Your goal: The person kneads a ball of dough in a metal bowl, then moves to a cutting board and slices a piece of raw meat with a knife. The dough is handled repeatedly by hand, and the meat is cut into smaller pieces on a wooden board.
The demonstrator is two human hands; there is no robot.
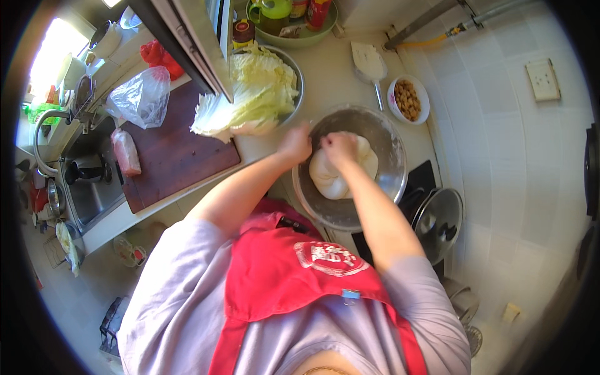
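A pale lump of dough (365,157) lies in a wide metal bowl (391,187) on the counter before me. My right hand (341,149) rests on the far left part of the dough with its fingers curled into it; the fingertips are partly hidden. At the bowl's left rim, my left hand (297,144) is closed around the edge, slightly blurred. Folds show on the dough's surface, and a whitish film coats parts of the bowl's inner wall.
Left of the bowl, cabbage leaves (262,89) fill a metal basin (299,77). A cutting board (183,154) bears packaged meat (125,152) beside the sink (96,201). Beyond stand a scoop of flour (369,63) and a small bowl (425,105) of brown pieces. A glass lid (438,225) leans right.
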